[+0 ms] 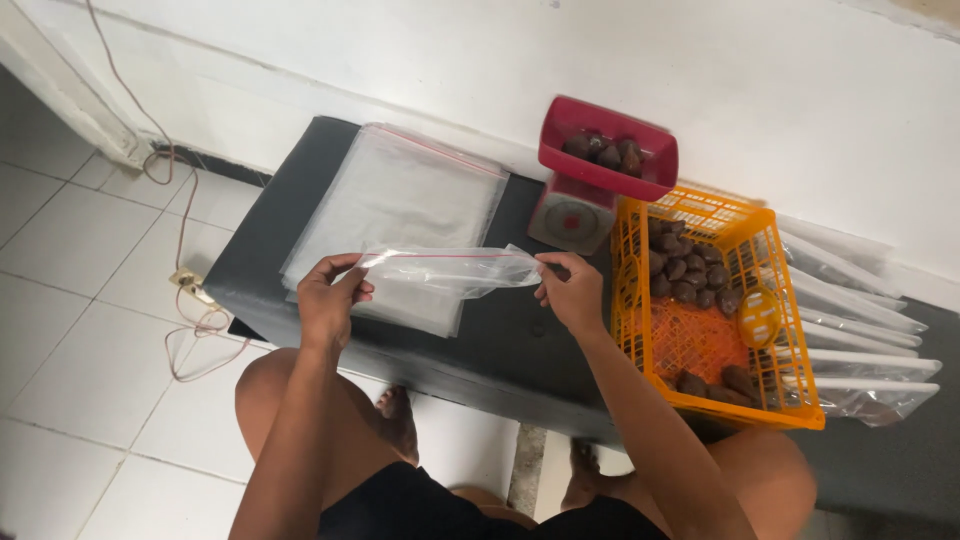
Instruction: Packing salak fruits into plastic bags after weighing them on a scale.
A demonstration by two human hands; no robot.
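- the clear zip bag [450, 272] hangs in the air between the two hands, just above the near edge of the dark bench [500, 350]; its long axis runs left to right, along the bench's length, with the red seal line at the top.
- the left hand [328, 300] pinches the bag's left end, thumb and fingers closed narrowly on the plastic at the seal line.
- the right hand [572, 290] pinches the right end in the same way, fingertips closed on the plastic; the bag's corner pokes out just past them.
- both hands touch the bag, so neither is nearer; it lies straight between the fingers, stretched fairly taut.
- behind the bag, further onto the bench, lies a flat stack of empty clear bags [400, 215]; the held bag overlaps its near edge as seen from above, and i cannot tell whether they touch.
- just beside the right hand, further along the bench, stands the orange crate [790, 400] of brown fruits [685, 275]; its near wall is close to the right wrist, so there is little room on that side.
- behind the crate's left corner sits a small scale with a red tray [560, 145] holding a few of the same fruits.
- filled or folded bags [860, 330] lie beyond the crate, well apart from the hands.
- open room lies toward the person's knees and off the bench's left end, above the tiled floor [70, 330].
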